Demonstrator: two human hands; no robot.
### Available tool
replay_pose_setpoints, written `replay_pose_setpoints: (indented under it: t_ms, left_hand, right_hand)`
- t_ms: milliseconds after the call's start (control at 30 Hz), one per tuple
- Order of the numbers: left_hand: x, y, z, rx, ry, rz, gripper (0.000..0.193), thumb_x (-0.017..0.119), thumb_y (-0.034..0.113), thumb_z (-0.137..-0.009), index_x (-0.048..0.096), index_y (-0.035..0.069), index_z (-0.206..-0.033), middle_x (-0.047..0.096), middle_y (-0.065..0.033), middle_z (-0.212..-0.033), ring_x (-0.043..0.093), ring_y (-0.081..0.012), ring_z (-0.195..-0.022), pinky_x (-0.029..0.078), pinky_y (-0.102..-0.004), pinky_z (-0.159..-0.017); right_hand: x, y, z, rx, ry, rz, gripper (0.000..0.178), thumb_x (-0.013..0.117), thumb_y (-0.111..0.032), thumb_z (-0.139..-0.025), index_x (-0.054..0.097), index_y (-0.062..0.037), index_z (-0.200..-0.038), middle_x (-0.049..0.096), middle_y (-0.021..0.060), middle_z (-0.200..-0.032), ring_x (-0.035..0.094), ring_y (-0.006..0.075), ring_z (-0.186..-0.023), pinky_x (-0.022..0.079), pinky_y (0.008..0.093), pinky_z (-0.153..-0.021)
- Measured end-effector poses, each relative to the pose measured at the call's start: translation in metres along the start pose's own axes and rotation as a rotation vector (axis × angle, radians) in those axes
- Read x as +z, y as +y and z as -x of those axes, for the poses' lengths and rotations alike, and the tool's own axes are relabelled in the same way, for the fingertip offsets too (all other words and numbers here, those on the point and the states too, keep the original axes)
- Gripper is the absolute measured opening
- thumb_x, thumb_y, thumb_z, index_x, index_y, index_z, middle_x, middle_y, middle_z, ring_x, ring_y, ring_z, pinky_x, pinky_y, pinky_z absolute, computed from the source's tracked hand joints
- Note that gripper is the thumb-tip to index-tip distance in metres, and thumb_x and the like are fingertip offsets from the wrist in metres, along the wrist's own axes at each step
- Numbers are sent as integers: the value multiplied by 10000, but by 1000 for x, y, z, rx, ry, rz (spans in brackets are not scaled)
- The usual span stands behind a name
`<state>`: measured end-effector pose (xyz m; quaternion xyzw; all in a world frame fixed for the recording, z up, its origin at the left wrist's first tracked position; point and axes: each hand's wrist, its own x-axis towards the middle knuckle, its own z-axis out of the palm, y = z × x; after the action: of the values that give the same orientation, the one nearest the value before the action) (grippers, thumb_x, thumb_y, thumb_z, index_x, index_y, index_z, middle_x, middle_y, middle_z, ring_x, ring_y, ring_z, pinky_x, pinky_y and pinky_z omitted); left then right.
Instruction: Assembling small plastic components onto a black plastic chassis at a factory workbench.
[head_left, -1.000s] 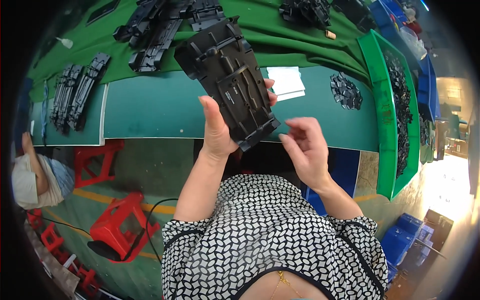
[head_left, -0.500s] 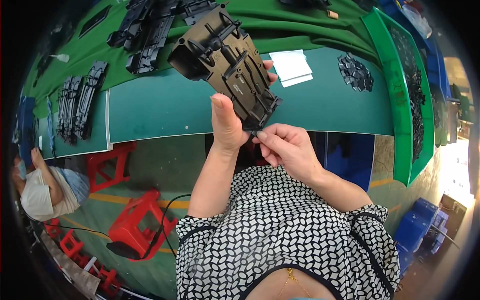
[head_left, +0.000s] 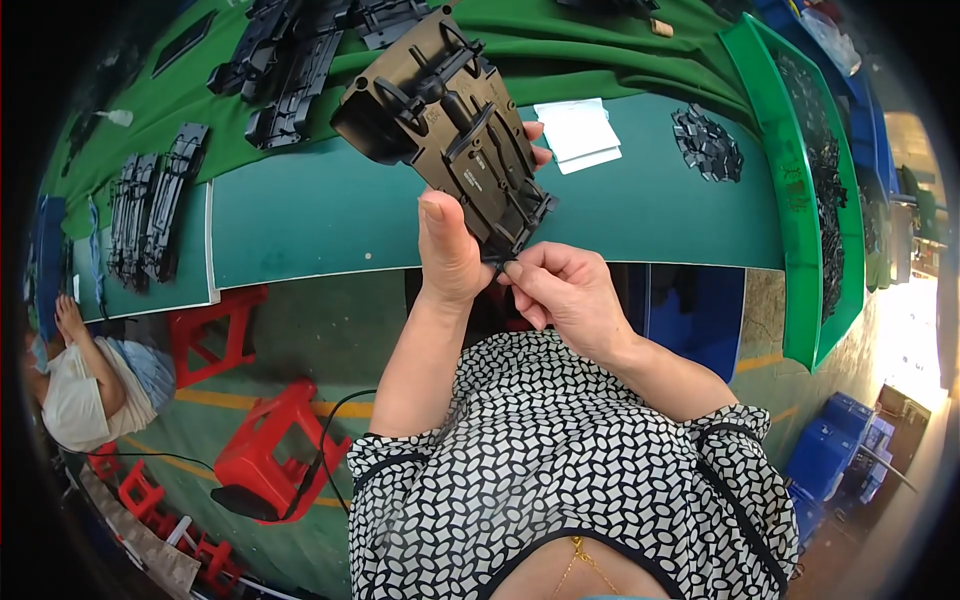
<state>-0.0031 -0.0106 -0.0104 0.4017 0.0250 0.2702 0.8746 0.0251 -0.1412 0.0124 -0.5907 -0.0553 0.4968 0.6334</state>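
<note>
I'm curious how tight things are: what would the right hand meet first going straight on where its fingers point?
Probably the lower end of the dark molded plastic part; the right hand looks right against it, though depth is unclear.

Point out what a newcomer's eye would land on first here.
Likely first is the large dark molded part, held at center in the left grip, with the right grip pinching a small dark piece at its lower end. Next might come the green bin of small black pieces at right and a red stool at lower left.
</note>
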Motion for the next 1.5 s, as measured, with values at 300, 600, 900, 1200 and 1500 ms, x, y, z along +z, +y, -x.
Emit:
replay_pose_setpoints:
  t_ms: [300, 600, 900, 1200, 1500]
  left_hand:
    - [3, -2, 1, -9, 31, 25, 1013, 477, 799, -678, 344, 33, -1327, 502, -164, -1203, 552, -267, -1011, 470, -370, -872]
    - [2, 1, -6, -100, 46, 605, 916, 337, 760, -786, 379, 2, -1298, 528, -143, -1195, 572, -266, -1008, 437, -491, -951]
    - [3, 7, 3, -163, 42, 481, 793, 229, 714, -853, 458, 61, -1241, 578, -123, -1113, 597, -271, -959, 469, -539, -868]
    - [-12, -1, -4, -160, -158, 660, 750, 249, 676, -878, 282, 147, -1409, 491, -136, -1286, 465, -304, -1170, 334, -534, -1004]
    - [-3, 1, -9, -209, -20, 462, 670, 251, 605, -918, 295, 141, -1399, 531, -158, -1208, 520, -325, -1089, 368, -562, -965]
  right_hand:
    - [-4, 3, 1, -36, -48, 19, 191, 569, -155, -893, 621, 20, -835, 572, 19, -658, 495, 41, -516, 400, 171, -464]
    - [-43, -7, 16, -258, 93, 66, 145, 571, -133, -906, 560, 10, -885, 551, 0, -688, 476, 34, -533, 394, 173, -476]
    - [-47, -20, 11, -77, -151, 14, 134, 575, -159, -907, 609, -32, -878, 596, 2, -725, 511, 45, -562, 395, 165, -490]
    - [-68, -95, -8, -285, 7, -97, 98, 593, -144, -877, 597, -54, -839, 612, 31, -685, 530, 56, -523, 361, 170, -427]
    - [-177, -191, -176, -451, 114, -536, 99, 510, -62, -900, 529, -24, -810, 533, 16, -666, 463, 52, -514, 328, 171, -399]
